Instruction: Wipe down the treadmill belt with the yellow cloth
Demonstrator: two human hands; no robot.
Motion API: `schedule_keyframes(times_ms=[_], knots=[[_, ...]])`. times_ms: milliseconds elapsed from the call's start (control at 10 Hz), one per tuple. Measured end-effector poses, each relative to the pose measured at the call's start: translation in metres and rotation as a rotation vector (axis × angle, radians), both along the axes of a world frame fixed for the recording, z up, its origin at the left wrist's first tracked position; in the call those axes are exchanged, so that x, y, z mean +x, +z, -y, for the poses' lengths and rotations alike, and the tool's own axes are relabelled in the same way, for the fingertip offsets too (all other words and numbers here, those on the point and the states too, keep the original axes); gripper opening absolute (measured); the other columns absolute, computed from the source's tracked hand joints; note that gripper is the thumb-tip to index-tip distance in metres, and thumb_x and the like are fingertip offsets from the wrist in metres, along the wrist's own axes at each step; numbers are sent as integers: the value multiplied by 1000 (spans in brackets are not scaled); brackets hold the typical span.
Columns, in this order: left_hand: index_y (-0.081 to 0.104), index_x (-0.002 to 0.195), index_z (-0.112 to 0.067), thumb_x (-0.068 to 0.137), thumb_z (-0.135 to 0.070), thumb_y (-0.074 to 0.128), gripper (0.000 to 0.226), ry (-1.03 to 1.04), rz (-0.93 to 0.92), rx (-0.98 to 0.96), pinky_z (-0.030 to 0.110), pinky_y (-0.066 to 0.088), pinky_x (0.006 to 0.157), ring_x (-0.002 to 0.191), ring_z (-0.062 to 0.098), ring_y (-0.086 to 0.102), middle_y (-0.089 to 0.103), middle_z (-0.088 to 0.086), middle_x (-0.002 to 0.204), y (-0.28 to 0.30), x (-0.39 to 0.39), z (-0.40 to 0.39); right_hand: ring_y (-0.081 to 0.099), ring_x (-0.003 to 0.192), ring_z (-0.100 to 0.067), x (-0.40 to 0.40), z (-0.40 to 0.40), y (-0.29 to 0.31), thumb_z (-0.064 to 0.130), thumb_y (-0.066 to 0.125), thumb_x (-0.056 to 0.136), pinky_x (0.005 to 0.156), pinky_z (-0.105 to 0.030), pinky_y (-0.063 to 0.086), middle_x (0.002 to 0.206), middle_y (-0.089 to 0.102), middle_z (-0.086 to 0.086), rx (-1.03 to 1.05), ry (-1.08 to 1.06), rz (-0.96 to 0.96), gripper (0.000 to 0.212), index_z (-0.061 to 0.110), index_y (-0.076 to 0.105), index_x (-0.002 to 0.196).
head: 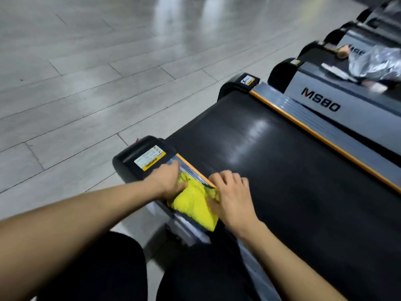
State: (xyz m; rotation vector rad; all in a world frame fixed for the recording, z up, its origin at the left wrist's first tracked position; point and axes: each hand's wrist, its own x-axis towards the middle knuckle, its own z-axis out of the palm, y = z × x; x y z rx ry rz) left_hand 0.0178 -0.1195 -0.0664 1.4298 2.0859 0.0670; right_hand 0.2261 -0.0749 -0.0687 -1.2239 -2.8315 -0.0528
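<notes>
The yellow cloth lies bunched on the near grey side rail of the treadmill, close to its rear end cap. My left hand grips the cloth's far corner, fingers curled into the fabric. Pressing on the cloth's right edge, my right hand sits where the rail meets the black belt, its fingers bent over the orange trim. The belt stretches away to the right, glossy and bare.
A black end cap with a yellow warning label sits left of my hands. A second treadmill marked MS80 stands beyond the far rail, with a person's foot and grey fabric on it. Grey plank floor lies to the left.
</notes>
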Motion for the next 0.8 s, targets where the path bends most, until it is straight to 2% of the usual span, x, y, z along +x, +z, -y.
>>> schedule_keyframes(times_ms=[100, 200, 300, 500, 600, 700, 800], knots=[[43, 117, -11, 96, -39, 57, 38, -51, 32, 21, 43, 46, 88, 117, 43, 57, 61, 22, 123, -10, 5, -3, 57, 92, -23, -1, -4, -6, 28, 54, 83, 81, -37, 40, 101, 58, 7, 6, 265, 54, 29, 30, 58, 111], [42, 115, -14, 97, -38, 57, 34, -70, 92, 75, 43, 45, 83, 112, 43, 58, 61, 19, 117, -16, 1, -5, 58, 99, -16, 10, -4, -15, 36, 51, 94, 84, -34, 45, 115, 61, 12, -143, 225, 1, 32, 32, 56, 125], [42, 116, -15, 98, -41, 55, 34, -33, 177, 98, 45, 46, 84, 108, 44, 58, 60, 19, 113, -14, 1, 0, 57, 110, -14, 25, 9, -19, 40, 52, 98, 91, -31, 45, 128, 58, 12, -192, 161, -30, 39, 29, 52, 136], [39, 121, -14, 99, -27, 53, 28, 95, 334, 74, 48, 50, 86, 106, 42, 60, 61, 19, 112, 6, 1, 22, 57, 119, -15, 14, 39, 0, 37, 39, 103, 102, -35, 42, 140, 55, 7, -219, -40, 112, 43, 29, 47, 144], [36, 125, -19, 97, -16, 49, 30, 11, 347, 44, 48, 50, 89, 108, 39, 60, 58, 14, 117, 15, -5, 32, 55, 127, -19, -2, 41, 18, 40, 31, 101, 109, -40, 37, 142, 56, 2, -250, -140, 232, 46, 32, 47, 143], [40, 138, -20, 97, -14, 47, 42, -126, 311, -2, 44, 48, 93, 118, 35, 55, 51, 11, 126, 35, -18, 42, 49, 133, -20, -17, 46, 35, 43, 30, 95, 110, -40, 36, 149, 49, 2, -309, -196, 301, 52, 34, 45, 144], [43, 139, -18, 97, -17, 45, 43, -241, 216, 27, 45, 45, 97, 121, 34, 52, 51, 10, 128, 68, -30, 46, 41, 138, -19, -32, 48, 68, 42, 43, 95, 111, -38, 31, 155, 38, 6, -441, -298, 289, 56, 36, 32, 151]])
